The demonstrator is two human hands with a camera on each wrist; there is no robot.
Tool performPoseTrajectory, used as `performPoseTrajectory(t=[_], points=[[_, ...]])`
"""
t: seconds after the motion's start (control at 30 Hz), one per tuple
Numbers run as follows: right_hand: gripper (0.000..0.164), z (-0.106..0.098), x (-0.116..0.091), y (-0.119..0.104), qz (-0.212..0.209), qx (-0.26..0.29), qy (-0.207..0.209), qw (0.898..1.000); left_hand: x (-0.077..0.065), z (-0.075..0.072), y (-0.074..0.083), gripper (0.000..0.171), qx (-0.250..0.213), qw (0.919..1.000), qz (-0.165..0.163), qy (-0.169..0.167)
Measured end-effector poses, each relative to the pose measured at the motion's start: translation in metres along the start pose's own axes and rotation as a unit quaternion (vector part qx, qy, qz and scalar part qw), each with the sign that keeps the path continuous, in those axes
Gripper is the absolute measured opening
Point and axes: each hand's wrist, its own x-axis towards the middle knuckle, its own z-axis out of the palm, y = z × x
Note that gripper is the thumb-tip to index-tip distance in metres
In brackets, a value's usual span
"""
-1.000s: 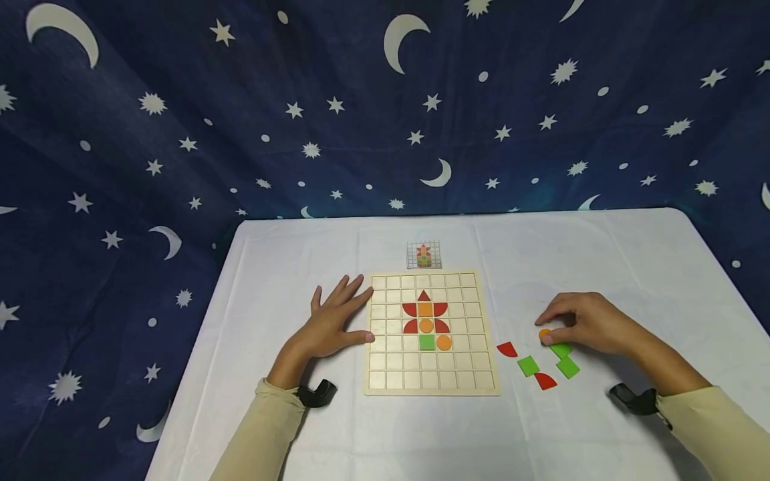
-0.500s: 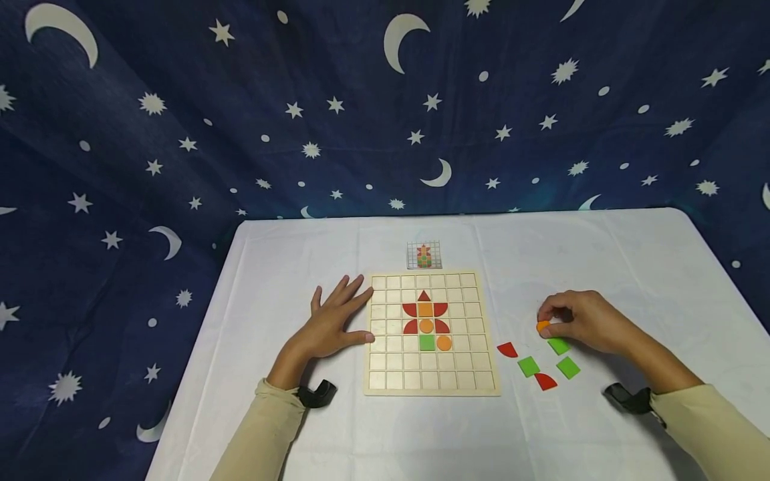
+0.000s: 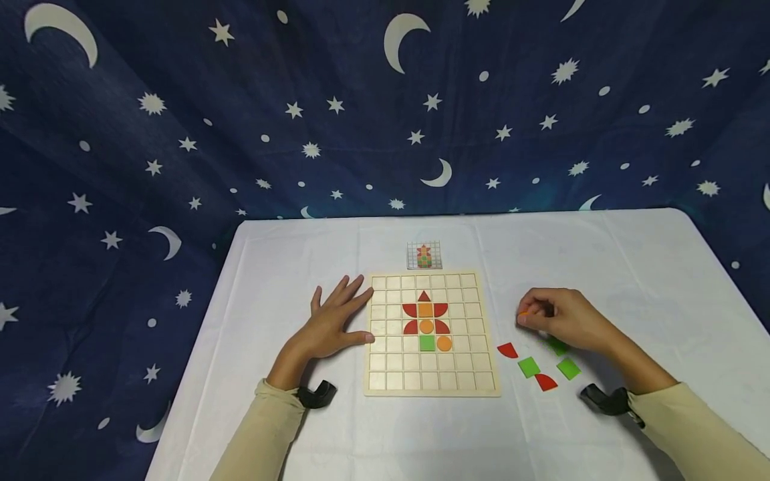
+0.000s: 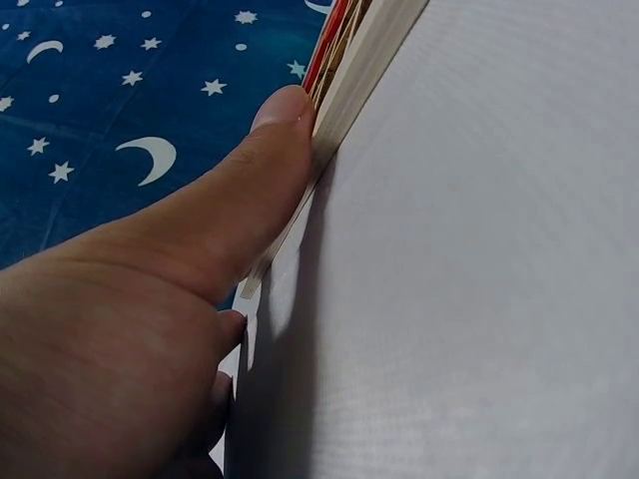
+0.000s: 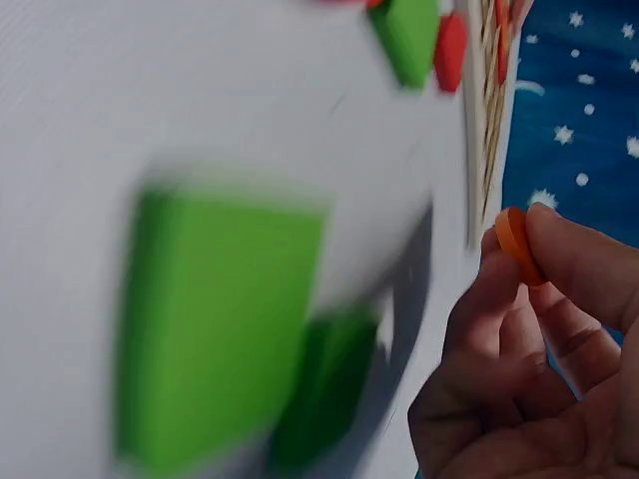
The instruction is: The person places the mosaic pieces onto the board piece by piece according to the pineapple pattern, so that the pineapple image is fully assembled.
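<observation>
My right hand (image 3: pixel 559 317) pinches an orange disc (image 5: pixel 517 245) between thumb and finger, held above the table right of the wooden grid board (image 3: pixel 385 371). My left hand (image 3: pixel 329 324) lies with fingers spread at the board's left side, the thumb (image 4: pixel 270 170) touching its edge. On the board stand a red triangle (image 3: pixel 424 296), an orange square (image 3: pixel 425 309), red quarter-circles (image 3: pixel 410 309) to either side, two orange discs (image 3: pixel 444 343) and a green square (image 3: pixel 426 343).
Loose on the white table (image 3: pixel 445 441) right of the board lie green squares (image 3: pixel 568 368) and two red quarter-circles (image 3: pixel 546 382). Behind the board lies a small pattern card (image 3: pixel 424 255). A dark blue star-and-moon cloth (image 3: pixel 337 80) hangs at the back.
My right hand has picked up the orange disc from beside the green squares and carried it left, toward the board. My left hand has stayed in place.
</observation>
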Motion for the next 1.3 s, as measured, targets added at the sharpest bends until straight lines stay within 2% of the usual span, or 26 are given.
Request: performPoseTrajectory(t=[0.17, 0.3, 0.43, 0.57, 0.8, 1.07, 1.2, 1.3], points=[[0.015, 0.017, 0.011, -0.020, 0.009, 0.081, -0.045, 0.996, -0.001, -0.001, 0.000, 0.092, -0.002, 1.0000, -0.001, -0.003], [0.018, 0.030, 0.019, -0.035, 0.023, 0.112, -0.073, 0.991, 0.000, -0.002, 0.000, 0.091, -0.001, 1.0000, 0.000, -0.001], [0.011, 0.045, 0.027, -0.050, 0.021, 0.126, -0.087, 0.988, 0.000, -0.002, 0.000, 0.091, 0.000, 1.0000, 0.002, 0.002], [0.007, 0.061, 0.033, -0.062, 0.013, 0.132, -0.084, 0.988, 0.000, -0.001, -0.001, 0.091, 0.004, 1.0000, 0.002, 0.001], [0.015, 0.082, 0.043, -0.074, -0.012, 0.148, -0.074, 0.986, 0.000, -0.001, -0.001, 0.091, 0.005, 1.0000, 0.005, 0.006], [0.011, 0.095, 0.048, -0.088, -0.060, 0.105, -0.058, 0.991, 0.000, -0.001, 0.002, 0.091, 0.008, 0.9999, 0.005, 0.006], [0.010, 0.100, 0.048, -0.097, -0.067, 0.105, -0.051, 0.991, 0.001, -0.002, 0.002, 0.091, 0.007, 1.0000, 0.002, 0.006], [0.012, 0.104, 0.048, -0.104, -0.064, 0.121, -0.063, 0.989, 0.000, -0.002, 0.002, 0.091, 0.006, 1.0000, -0.001, 0.004]])
